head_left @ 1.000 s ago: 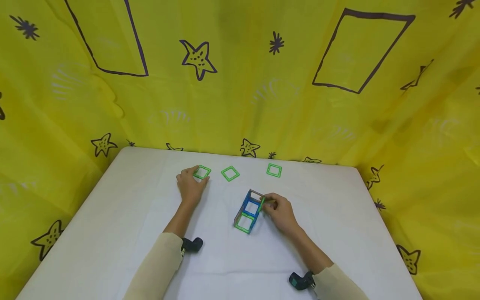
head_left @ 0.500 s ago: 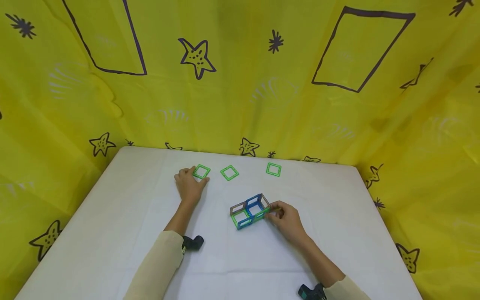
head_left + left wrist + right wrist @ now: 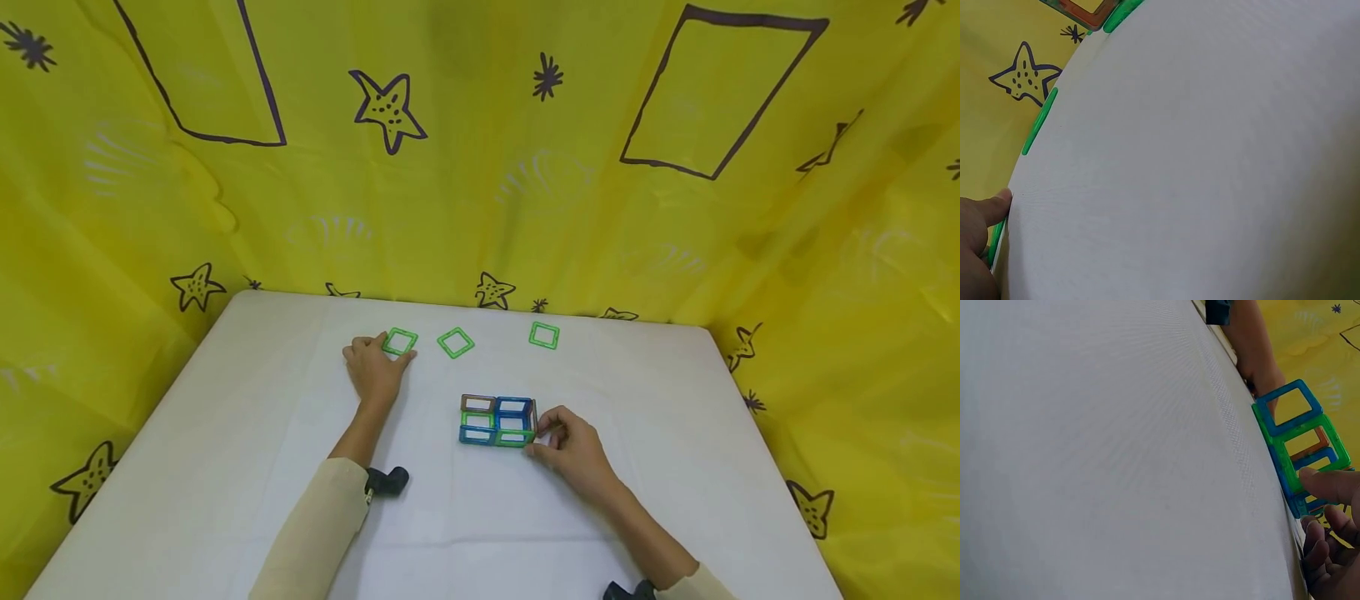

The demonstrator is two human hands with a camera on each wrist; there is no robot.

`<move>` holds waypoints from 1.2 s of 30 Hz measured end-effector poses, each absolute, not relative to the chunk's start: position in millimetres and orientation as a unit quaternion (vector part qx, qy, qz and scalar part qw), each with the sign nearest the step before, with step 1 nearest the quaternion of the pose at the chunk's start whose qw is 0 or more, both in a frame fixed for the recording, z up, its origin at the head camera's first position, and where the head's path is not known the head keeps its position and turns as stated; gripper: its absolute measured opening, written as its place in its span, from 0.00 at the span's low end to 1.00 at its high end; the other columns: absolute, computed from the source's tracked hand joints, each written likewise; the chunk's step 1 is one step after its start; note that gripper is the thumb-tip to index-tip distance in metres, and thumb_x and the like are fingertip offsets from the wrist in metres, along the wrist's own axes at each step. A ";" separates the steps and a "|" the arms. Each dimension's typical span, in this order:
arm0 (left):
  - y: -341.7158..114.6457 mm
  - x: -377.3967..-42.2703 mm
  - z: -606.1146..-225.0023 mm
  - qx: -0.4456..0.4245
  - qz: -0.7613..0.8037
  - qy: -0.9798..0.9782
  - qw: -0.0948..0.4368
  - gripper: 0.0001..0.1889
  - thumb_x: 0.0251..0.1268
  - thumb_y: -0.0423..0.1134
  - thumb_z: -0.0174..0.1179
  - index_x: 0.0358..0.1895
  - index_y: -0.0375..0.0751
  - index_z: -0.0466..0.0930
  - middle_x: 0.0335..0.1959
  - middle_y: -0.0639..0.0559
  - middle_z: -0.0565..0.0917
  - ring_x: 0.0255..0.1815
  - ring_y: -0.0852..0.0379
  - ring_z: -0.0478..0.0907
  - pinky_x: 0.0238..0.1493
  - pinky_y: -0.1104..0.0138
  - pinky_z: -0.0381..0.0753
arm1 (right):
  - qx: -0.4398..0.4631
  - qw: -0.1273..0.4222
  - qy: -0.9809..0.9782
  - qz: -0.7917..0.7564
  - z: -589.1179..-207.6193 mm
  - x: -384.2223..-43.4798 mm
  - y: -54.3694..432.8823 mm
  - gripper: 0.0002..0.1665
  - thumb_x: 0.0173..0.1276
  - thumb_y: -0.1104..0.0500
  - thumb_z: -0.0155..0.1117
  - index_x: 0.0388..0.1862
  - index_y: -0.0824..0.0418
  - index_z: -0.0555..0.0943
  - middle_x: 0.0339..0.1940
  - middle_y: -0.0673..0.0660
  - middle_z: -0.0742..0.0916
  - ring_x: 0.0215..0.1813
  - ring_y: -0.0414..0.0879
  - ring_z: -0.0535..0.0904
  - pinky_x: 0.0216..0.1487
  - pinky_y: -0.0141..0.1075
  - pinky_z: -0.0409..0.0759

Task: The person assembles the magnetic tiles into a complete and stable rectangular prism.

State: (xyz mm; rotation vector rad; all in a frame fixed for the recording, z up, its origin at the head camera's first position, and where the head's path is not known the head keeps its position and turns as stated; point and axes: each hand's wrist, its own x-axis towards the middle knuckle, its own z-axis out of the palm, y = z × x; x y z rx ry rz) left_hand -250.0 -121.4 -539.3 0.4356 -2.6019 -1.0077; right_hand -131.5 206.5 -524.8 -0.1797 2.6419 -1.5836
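In the head view, my left hand (image 3: 375, 375) pinches a green square magnetic tile (image 3: 404, 332) lying flat on the table's left side, index finger and thumb at its edges. The left wrist view catches only the thumb and part of the hand (image 3: 974, 247) beside that tile's edge (image 3: 997, 240). My right hand (image 3: 577, 454) grips the right end of a box-like structure of blue, green and brown frame tiles (image 3: 495, 436). Seen from the right wrist, the thumb presses a green tile of the structure (image 3: 1304, 427), with the other fingers curled below.
Two more green square tiles, one in the middle (image 3: 448, 334) and one at the right (image 3: 546, 325), lie flat toward the back of the white table (image 3: 465, 508). A yellow curtain (image 3: 465, 192) with drawn stars stands around the table's back and sides.
The tile structure has turned clockwise, from slanting to lying left to right, with my right hand at its end shifting slightly right and nearer. My left hand has stayed at its tile.
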 end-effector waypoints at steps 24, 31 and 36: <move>-137.8 -244.6 -540.3 0.070 -0.365 -0.922 0.107 0.38 0.57 0.49 0.80 0.70 0.36 0.79 0.60 0.32 0.75 0.56 0.38 0.67 0.54 0.48 0.67 | -0.138 0.062 0.864 -0.480 -526.4 -151.7 208.0 0.48 0.51 0.64 0.87 0.73 0.56 0.77 0.31 0.53 0.79 0.35 0.47 0.73 0.35 0.34 0.71; -138.9 -241.6 -539.8 0.055 -0.376 -0.919 0.103 0.33 0.57 0.46 0.81 0.65 0.36 0.83 0.59 0.34 0.78 0.57 0.38 0.69 0.57 0.49 0.67 | -0.137 0.064 0.864 -0.480 -527.1 -151.0 208.1 0.45 0.52 0.62 0.88 0.69 0.61 0.78 0.31 0.55 0.79 0.35 0.47 0.72 0.35 0.34 0.70; -141.7 -239.6 -538.9 0.024 -0.362 -0.928 0.079 0.38 0.59 0.47 0.80 0.70 0.35 0.78 0.59 0.33 0.77 0.58 0.38 0.68 0.59 0.47 0.66 | -0.131 0.059 0.866 -0.479 -527.4 -151.6 208.2 0.43 0.52 0.61 0.88 0.68 0.60 0.79 0.31 0.54 0.79 0.35 0.47 0.73 0.36 0.34 0.70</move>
